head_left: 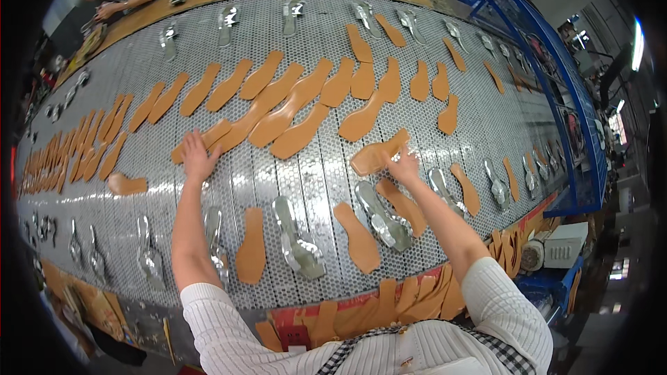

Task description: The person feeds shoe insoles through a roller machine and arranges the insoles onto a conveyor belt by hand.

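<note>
My left hand (198, 158) is resting, fingers spread, on a tan insole (201, 140) lying on the perforated metal counter (306, 173). My right hand (403, 165) is pinching, fingers together, another tan insole's (379, 154) end, shiny metal moulds (382, 217) just below.

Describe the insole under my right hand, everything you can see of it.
The insole is a flat, tan, foot-shaped piece, leathery or board-like in look, with a paler edge that seems slightly raised. It lies on the perforated metal belt, long axis running from lower left to upper right. The right hand grips its right end with the fingers on top, covering part of it. Its upper end comes close to another tan insole; whether they touch cannot be told. A shiny metal mould lies just below it.
</note>
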`<state>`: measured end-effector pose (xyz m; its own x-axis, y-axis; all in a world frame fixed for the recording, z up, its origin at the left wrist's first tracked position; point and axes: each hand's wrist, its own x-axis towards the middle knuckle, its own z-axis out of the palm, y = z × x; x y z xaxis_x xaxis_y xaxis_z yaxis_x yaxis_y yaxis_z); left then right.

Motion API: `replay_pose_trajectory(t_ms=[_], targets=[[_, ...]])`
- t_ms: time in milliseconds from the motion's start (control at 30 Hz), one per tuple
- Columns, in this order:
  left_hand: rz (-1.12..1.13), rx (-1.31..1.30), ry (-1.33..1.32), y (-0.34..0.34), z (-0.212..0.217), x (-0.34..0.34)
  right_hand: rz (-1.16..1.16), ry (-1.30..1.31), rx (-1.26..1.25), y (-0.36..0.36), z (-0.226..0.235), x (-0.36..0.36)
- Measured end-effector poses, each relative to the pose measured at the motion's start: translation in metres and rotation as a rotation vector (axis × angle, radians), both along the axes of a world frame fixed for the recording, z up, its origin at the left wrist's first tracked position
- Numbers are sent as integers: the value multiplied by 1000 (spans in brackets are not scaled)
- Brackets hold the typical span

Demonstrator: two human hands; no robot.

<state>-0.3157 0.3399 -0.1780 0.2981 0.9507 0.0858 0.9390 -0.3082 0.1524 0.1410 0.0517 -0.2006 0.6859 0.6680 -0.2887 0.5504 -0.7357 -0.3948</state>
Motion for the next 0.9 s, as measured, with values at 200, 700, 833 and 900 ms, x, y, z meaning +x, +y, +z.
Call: replay_pose_trajectory(t_ms=[200, 700, 833, 900], targets=[[48, -60, 180, 20, -8, 25, -96, -218, -69, 59, 4, -51], [-222, 173, -204, 1, 63, 25, -458, 929, 767, 85, 51, 19], [-238, 178, -246, 23, 38, 86, -358, 795, 780, 133, -16, 22], [-122, -215, -298, 23, 13, 103, -153, -420, 219, 148, -23, -18]])
